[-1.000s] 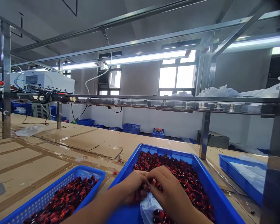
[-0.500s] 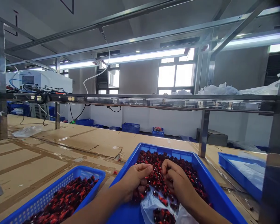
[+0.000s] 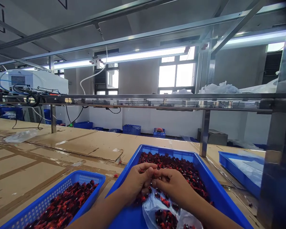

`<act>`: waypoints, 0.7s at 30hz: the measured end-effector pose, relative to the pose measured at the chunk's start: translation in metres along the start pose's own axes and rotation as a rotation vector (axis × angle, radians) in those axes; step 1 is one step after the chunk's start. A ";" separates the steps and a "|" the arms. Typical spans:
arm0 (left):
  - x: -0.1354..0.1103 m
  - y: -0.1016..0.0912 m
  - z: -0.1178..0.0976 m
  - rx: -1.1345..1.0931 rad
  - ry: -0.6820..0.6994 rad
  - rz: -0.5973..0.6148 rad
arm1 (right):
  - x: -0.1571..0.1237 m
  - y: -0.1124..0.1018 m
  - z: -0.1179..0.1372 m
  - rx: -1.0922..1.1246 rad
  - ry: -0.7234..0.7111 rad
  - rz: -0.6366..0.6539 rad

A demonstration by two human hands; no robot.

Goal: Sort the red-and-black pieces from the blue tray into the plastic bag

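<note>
basket left of the tray

Mfg floor w/ steel-frame benches, blue crates & tube lights

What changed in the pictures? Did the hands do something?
The left hand and right hand moved back together above the clear plastic bag, after being apart. More red-and-black pieces now lie in the bag. The blue tray and blue basket stayed where they were.
</note>
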State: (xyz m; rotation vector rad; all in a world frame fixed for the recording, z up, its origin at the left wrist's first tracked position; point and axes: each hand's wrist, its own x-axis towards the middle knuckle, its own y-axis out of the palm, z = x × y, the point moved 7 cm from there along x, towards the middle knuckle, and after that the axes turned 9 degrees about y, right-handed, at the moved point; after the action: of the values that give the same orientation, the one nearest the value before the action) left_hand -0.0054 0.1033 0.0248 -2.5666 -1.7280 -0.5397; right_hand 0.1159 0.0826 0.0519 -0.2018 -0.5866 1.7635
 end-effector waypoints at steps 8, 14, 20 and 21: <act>-0.002 -0.003 -0.003 -0.066 -0.016 -0.027 | -0.003 -0.004 0.005 -0.244 -0.171 -0.180; -0.003 0.004 -0.004 -0.068 -0.041 0.013 | -0.010 0.001 0.014 -0.484 -0.322 -0.292; -0.002 -0.012 0.005 -0.199 -0.194 -0.210 | -0.013 0.004 0.013 -0.482 -0.376 -0.268; -0.004 -0.015 0.009 -0.189 -0.239 -0.244 | -0.014 0.005 0.013 -0.480 -0.395 -0.259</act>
State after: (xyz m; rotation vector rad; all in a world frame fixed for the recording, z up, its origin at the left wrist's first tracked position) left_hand -0.0178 0.1079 0.0126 -2.6543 -2.1887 -0.4335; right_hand 0.1096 0.0650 0.0585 -0.0989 -1.2655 1.3935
